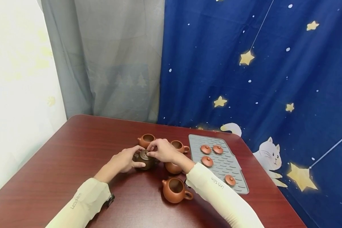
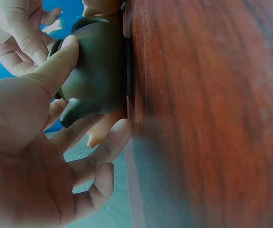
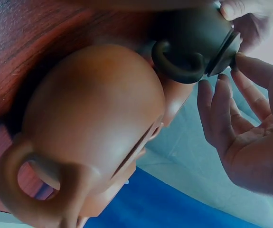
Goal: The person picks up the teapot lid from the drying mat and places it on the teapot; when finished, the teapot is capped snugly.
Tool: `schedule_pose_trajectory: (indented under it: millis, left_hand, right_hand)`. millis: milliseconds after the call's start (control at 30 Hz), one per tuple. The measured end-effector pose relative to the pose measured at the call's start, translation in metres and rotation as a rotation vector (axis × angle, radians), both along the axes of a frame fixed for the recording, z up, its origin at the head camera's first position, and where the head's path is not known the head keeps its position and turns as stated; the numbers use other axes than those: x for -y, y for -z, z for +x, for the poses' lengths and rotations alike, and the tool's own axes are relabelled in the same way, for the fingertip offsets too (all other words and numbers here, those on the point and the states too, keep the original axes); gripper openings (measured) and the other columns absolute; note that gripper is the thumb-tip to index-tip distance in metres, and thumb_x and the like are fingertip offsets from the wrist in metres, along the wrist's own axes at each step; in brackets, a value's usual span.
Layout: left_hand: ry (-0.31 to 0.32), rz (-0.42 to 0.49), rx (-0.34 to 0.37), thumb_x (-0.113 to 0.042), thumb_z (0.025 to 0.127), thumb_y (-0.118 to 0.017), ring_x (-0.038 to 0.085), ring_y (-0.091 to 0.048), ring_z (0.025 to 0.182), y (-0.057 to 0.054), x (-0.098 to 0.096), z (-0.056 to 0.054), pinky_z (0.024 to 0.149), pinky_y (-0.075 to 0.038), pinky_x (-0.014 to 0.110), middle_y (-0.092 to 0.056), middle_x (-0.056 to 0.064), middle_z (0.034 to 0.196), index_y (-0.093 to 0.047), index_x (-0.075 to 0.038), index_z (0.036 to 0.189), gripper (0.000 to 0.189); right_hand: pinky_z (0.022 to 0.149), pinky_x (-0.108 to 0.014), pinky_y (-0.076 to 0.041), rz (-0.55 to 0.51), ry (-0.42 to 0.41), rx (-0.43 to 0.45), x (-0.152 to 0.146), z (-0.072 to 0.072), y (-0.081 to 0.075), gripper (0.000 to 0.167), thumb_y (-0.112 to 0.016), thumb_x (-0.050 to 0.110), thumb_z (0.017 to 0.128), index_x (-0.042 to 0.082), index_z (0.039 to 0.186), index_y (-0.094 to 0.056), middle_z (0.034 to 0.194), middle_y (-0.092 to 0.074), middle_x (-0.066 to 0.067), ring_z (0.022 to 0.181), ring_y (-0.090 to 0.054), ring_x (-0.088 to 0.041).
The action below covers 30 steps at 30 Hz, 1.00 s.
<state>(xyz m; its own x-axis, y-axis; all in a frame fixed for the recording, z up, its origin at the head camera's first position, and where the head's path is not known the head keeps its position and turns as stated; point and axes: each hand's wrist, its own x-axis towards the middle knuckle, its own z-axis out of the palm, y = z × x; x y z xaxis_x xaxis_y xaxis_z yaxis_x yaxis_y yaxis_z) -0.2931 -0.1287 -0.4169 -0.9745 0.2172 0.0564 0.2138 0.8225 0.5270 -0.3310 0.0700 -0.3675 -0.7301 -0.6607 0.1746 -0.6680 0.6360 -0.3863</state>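
Observation:
A small dark brown teapot (image 2: pixel 100 66) stands on the table between both hands. My left hand (image 1: pixel 122 161) holds it on the spout side, thumb against the upper body and fingers at the far side. At the top, my right hand (image 1: pixel 163 151) pinches the knob of the dark lid (image 3: pixel 225 53) between thumb and fingers. Seen from the right wrist, the lid lies over the mouth, with a thin dark line between its rim and the pot. The looped handle (image 3: pixel 174 66) faces the right arm, and the spout (image 2: pixel 77 111) faces the left palm.
Several lidless orange-brown teapots stand around: one behind (image 1: pixel 146 139), one near the right forearm (image 1: pixel 171 196), others partly hidden by the right hand. Right of them, a grey ridged mat (image 1: pixel 225 166) bears several orange-brown lids (image 1: pixel 207 161). Curtains hang beyond the table's (image 1: pixel 74 152) far edge.

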Motion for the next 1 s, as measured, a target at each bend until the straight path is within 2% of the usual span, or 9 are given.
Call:
schedule_pose_trajectory:
  millis: [133,500,733,900,1000]
  left_hand:
    - [0.001,-0.004,0.002,-0.050,0.079,-0.080,0.028,-0.061,0.116,-0.0002,-0.0003,0.0002,0.079,-0.046,0.062,-0.067,0.002,0.122,-0.055,-0.028,0.132,0.062]
    - [0.003,-0.023,0.001,-0.050,0.079,-0.079,0.028,-0.061,0.115,0.0005,-0.0003,-0.0001,0.078,-0.047,0.061,-0.066,0.001,0.121,-0.055,-0.027,0.131,0.062]
    - [0.008,-0.043,0.016,-0.050,0.080,-0.079,0.031,-0.061,0.114,-0.0061,-0.0017,0.0018,0.077,-0.048,0.060,-0.065,0.006,0.121,-0.053,-0.025,0.134,0.065]
    - [0.008,-0.057,0.028,-0.050,0.081,-0.079,0.032,-0.060,0.114,-0.0058,-0.0009,0.0021,0.078,-0.048,0.060,-0.064,0.009,0.122,-0.053,-0.022,0.135,0.066]
    - [0.024,-0.065,0.009,-0.050,0.081,-0.079,0.032,-0.061,0.112,-0.0047,-0.0008,0.0010,0.077,-0.048,0.060,-0.065,0.009,0.120,-0.054,-0.020,0.134,0.066]
  right_hand:
    - [0.065,-0.018,-0.047,0.004,-0.003,0.004,-0.0002,-0.0002,-0.0003,0.007,-0.077,0.021,0.088,0.017,0.093,-0.076,0.080,-0.070,0.013,0.077,-0.060,-0.001]
    - [0.066,-0.018,-0.047,0.000,-0.009,0.001,0.0007,-0.0009,0.0014,0.007,-0.078,0.021,0.087,0.017,0.093,-0.076,0.081,-0.069,0.012,0.078,-0.062,-0.003]
    - [0.072,-0.020,-0.047,0.033,-0.002,-0.012,-0.0009,0.0014,-0.0017,0.010,-0.077,0.020,0.087,0.017,0.097,-0.076,0.085,-0.068,0.010,0.083,-0.064,-0.006]
    - [0.074,-0.021,-0.048,0.060,0.001,-0.006,-0.0041,0.0031,-0.0020,0.013,-0.078,0.022,0.087,0.015,0.098,-0.076,0.087,-0.070,0.008,0.085,-0.065,-0.008]
    - [0.079,-0.023,-0.049,0.069,0.000,0.005,-0.0089,0.0045,-0.0030,0.015,-0.078,0.021,0.087,0.014,0.100,-0.075,0.090,-0.071,0.006,0.089,-0.065,-0.009]
